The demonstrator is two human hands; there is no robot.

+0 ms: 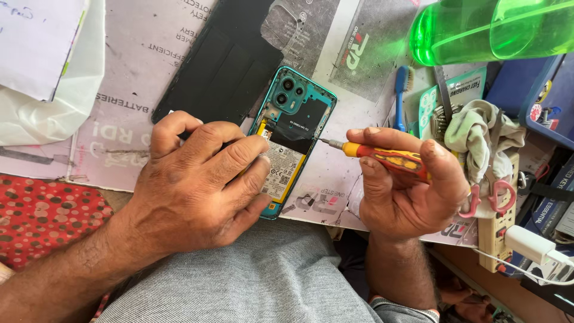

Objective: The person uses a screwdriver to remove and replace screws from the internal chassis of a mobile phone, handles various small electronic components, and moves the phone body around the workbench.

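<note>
Printed cardboard sheets [149,54], pale with grey and red lettering, cover the worktop across the upper middle of the frame. A white paper [36,42] over a white plastic bag [54,101] sits in the upper left. A teal and white card package [463,90] lies at upper right, just below a green translucent bottle [490,30] lying on its side. Dark blue boxes [553,203] with white print stand at the right edge, beside a cream power strip [499,230] with a white charger plug [529,245] in it.

The phone [293,137] lies near the middle of the frame, back cover off, its teal frame tilted so the camera block points to the upper right. A dark plate covers its middle, and below that sits a white-labelled battery with a yellow edge. The black back cover [224,63] lies just above and left of it.

The left hand [197,179] rests over the phone's lower left side, fingers curled loosely and pressing on it. The right hand [406,185] grips a red and yellow screwdriver [382,157] between thumb and curled fingers; its thin metal tip reaches the phone's right edge.

A blue toothbrush [402,96], a crumpled rag [478,134] and pink-handled scissors [493,197] lie to the right. A red dotted cloth [42,215] shows at lower left.
</note>
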